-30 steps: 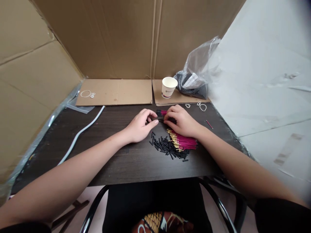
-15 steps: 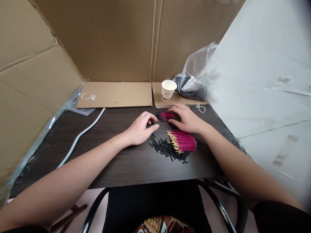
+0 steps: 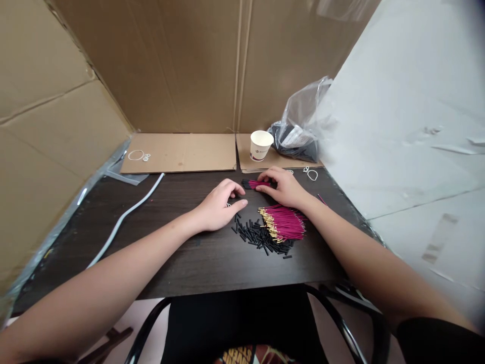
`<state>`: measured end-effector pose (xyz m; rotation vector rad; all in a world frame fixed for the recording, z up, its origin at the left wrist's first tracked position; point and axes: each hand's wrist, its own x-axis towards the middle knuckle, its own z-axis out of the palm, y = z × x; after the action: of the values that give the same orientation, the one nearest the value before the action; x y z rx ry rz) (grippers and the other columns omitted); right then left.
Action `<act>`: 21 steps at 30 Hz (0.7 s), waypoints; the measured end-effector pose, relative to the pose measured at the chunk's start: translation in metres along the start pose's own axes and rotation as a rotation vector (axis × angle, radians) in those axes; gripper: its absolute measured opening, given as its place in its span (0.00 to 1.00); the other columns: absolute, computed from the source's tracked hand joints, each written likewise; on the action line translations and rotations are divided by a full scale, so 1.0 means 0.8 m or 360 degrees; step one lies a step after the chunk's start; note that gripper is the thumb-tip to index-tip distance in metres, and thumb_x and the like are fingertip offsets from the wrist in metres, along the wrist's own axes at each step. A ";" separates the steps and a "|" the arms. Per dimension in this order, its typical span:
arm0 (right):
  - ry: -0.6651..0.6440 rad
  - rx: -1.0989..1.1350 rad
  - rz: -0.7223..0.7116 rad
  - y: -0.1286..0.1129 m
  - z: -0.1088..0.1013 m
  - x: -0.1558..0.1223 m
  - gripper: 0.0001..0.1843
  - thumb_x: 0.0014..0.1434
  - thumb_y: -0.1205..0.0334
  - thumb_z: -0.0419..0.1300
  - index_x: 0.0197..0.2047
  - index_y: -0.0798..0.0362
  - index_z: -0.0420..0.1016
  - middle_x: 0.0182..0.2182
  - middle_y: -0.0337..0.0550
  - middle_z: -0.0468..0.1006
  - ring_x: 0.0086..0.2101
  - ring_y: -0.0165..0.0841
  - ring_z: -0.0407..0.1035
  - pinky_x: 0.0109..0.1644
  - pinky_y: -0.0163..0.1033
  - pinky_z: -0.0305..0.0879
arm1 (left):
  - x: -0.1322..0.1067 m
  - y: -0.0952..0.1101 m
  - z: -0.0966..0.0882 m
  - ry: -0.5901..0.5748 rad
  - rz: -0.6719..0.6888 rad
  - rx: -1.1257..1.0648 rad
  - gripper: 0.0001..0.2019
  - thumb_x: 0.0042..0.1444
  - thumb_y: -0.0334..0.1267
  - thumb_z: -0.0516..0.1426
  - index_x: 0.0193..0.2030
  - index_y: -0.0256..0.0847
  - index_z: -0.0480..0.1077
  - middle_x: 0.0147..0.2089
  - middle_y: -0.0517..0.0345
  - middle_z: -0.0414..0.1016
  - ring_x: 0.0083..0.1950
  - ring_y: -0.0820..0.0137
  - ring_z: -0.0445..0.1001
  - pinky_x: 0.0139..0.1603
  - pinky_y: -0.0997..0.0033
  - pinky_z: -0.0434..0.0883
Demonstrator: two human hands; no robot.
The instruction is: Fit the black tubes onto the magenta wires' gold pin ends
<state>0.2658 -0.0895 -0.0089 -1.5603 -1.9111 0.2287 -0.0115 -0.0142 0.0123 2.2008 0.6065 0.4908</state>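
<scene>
A pile of magenta wires with gold tips (image 3: 283,222) lies on the dark table (image 3: 182,253), beside several short black tubes (image 3: 254,234). A smaller bundle of magenta wires with black ends (image 3: 253,184) lies further back. My right hand (image 3: 285,187) rests on that bundle, fingers curled over it. My left hand (image 3: 220,204) lies just left of it, fingers loosely curled and the thumb out toward the black tubes; what it holds, if anything, is hidden.
A white paper cup (image 3: 260,145) and a plastic bag of dark parts (image 3: 299,132) stand at the back on cardboard sheets (image 3: 182,151). A white cord (image 3: 125,217) crosses the left side. Small rings (image 3: 312,175) lie back right. Cardboard walls enclose the table.
My right hand has slid back and left along the small bundle, uncovering the large magenta pile. The left hand has barely moved. The camera has tilted slightly.
</scene>
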 end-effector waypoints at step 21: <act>-0.0896 0.0096 -0.0065 -0.062 -0.066 -0.012 0.04 0.67 0.69 0.66 0.39 0.53 0.82 0.36 0.43 0.83 0.35 0.34 0.72 0.41 0.39 0.65 | 0.000 -0.001 -0.018 -0.0378 0.0253 0.0081 0.04 0.63 0.41 0.69 0.42 0.46 0.83 0.57 0.51 0.76 0.63 0.53 0.74 0.72 0.43 0.69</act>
<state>0.2573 -0.1256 0.0539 -1.5194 -2.3247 0.7676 -0.0192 -0.0049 0.0206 2.3233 0.3225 0.2905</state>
